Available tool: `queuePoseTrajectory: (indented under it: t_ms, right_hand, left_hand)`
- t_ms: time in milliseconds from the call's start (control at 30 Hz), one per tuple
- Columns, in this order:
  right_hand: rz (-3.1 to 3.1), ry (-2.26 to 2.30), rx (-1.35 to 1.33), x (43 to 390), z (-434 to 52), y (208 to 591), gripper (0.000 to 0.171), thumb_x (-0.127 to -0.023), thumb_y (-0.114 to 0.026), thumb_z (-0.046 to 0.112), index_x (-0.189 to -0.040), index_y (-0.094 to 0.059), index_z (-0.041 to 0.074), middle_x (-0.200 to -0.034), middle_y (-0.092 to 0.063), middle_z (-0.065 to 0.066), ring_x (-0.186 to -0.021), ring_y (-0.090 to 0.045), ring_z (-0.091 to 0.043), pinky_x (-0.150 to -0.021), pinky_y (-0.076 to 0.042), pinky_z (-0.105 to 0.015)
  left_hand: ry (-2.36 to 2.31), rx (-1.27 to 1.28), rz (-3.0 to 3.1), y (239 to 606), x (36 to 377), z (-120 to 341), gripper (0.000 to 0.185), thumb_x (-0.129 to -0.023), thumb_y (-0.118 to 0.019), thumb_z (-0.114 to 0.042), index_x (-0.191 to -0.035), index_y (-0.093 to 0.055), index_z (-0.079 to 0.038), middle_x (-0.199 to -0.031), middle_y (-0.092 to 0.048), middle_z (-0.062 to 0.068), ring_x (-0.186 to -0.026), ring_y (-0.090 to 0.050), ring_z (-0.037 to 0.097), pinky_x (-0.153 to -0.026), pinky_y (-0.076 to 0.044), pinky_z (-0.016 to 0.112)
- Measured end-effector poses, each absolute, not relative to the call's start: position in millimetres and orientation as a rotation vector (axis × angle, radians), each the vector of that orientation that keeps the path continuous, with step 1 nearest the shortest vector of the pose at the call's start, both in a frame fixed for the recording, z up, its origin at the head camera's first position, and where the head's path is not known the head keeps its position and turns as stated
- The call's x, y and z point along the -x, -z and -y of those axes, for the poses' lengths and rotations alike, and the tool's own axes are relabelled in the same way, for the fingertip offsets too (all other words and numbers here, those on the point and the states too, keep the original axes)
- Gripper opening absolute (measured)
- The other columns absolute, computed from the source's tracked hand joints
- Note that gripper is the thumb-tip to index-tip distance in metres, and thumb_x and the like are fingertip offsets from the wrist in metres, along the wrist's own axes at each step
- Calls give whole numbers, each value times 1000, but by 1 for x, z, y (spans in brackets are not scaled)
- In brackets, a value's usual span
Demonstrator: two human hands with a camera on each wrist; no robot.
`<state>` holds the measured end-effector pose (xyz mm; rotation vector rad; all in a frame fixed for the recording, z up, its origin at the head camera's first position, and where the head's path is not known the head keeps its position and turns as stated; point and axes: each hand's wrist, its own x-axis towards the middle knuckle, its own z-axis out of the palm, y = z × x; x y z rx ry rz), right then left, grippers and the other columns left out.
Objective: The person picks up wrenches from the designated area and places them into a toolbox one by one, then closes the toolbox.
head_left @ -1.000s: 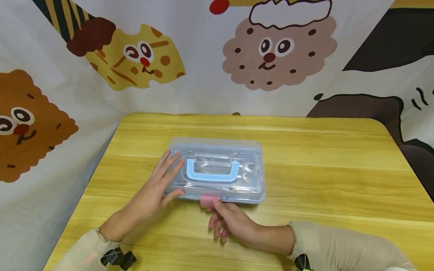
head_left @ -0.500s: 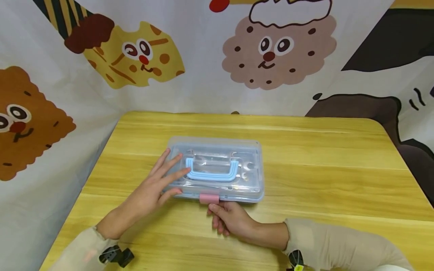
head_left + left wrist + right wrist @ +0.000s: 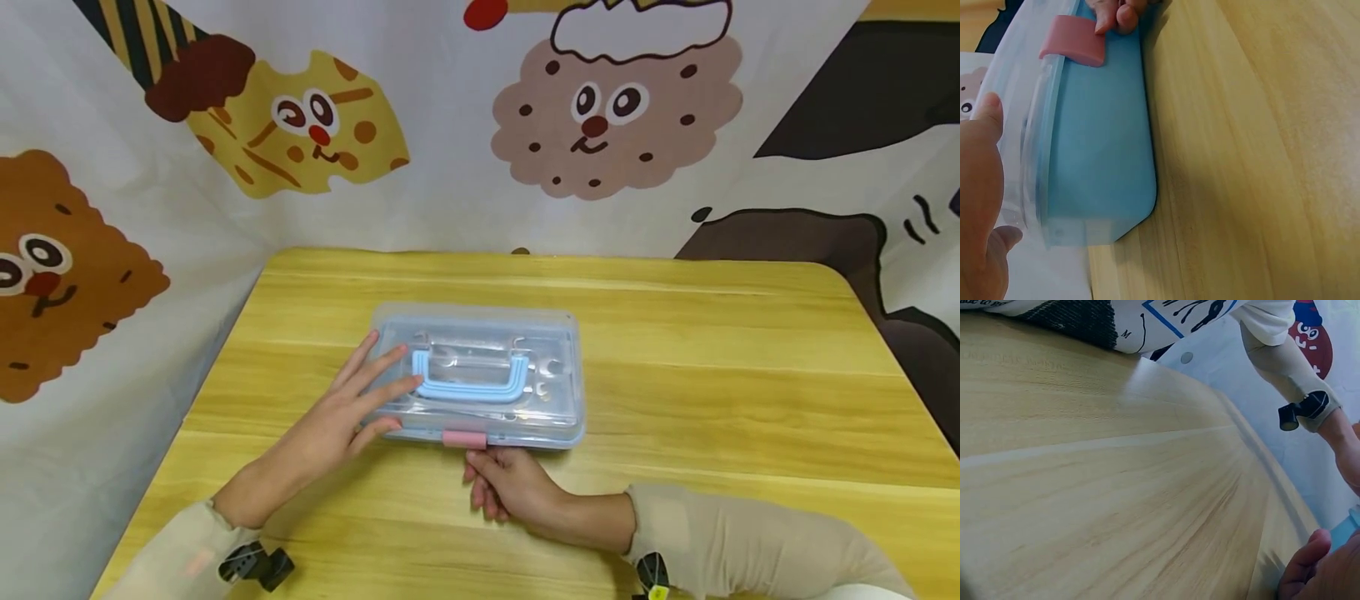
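Observation:
A shallow blue plastic case (image 3: 480, 379) with a clear lid and a folded light-blue handle (image 3: 468, 379) lies flat on the wooden table (image 3: 712, 375). My left hand (image 3: 352, 412) rests with straight fingers on the lid's left part, fingertips by the handle. The right hand (image 3: 506, 483) sits at the case's front edge, its fingertips against the pink latch (image 3: 463, 438). In the left wrist view, the case side (image 3: 1100, 150) and pink latch (image 3: 1072, 42) show, with right fingertips (image 3: 1119, 12) on the latch and my left hand (image 3: 982, 194) on the lid.
Cartoon-printed cloth (image 3: 585, 108) hangs behind the table and along its left side. The table's right half is bare wood. The right wrist view shows bare tabletop (image 3: 1097, 487) and the left sleeve with its wrist camera (image 3: 1300, 409).
The right hand drew back a little from the latch's underside and now only touches it with the fingertips. The pink latch lies flatter. The left hand slid slightly toward the handle.

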<state>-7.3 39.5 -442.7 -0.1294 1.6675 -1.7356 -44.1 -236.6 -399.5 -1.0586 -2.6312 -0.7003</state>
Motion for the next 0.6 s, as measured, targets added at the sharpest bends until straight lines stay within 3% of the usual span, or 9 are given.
queuePoseTrajectory:
  t_ms: [200,367,600]
  right_hand:
    - [-1650,1688,126,9,-43,440,30,-109,-49,23,-103,-60,-5,-73,-64,-2,-53,-52,-7,-44,-42,-20]
    - [-1603,1602,199,11,-51,427,28,-106,-53,19,-103,-62,-8,-83,-67,-7,-65,-58,-12,-48,-46,-21]
    - [-1633,1400,531,23,-83,368,28,-107,-54,25,-109,-65,-1,-101,-66,-7,-90,-60,-20,-66,-53,-26]
  left_hand:
    - [703,1060,2630,401,46,236,55,-106,-37,-50,-148,-53,-20,-163,-31,11,-151,-15,47,-106,-36,69]
    - [708,1020,2644,403,45,235,55,-106,-39,-51,-147,-54,-18,-162,-32,14,-153,-13,43,-107,-34,70]
    - [684,978,2552,386,46,236,58,-105,-43,-56,-140,-61,-13,-153,-46,18,-145,-30,47,-113,-11,76]
